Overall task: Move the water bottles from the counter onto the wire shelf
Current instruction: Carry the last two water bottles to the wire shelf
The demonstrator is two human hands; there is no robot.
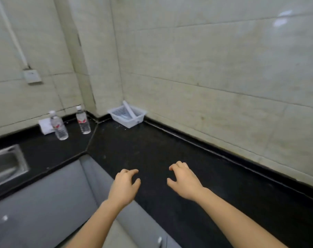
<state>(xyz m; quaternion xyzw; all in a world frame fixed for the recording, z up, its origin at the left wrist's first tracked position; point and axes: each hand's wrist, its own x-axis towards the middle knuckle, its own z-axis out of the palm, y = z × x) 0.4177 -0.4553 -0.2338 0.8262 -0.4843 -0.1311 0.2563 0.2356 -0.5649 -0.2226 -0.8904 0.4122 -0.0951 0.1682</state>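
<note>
Two clear water bottles with red labels and white caps stand upright on the black counter (pixel 152 151) near the back left corner: one bottle (pixel 58 126) further left, the other bottle (pixel 83 121) closer to the corner. My left hand (pixel 125 187) and my right hand (pixel 184 179) hover low over the counter's front part, fingers curled and apart, holding nothing. Both hands are far from the bottles. No wire shelf is in view.
A white plastic basket (pixel 127 115) holding a white tube sits in the back corner. A folded white cloth (pixel 45 125) lies behind the left bottle. A steel sink (pixel 7 163) is at the left edge. A wall socket (pixel 32 76) hangs above. Grey cabinet fronts lie below the counter edge.
</note>
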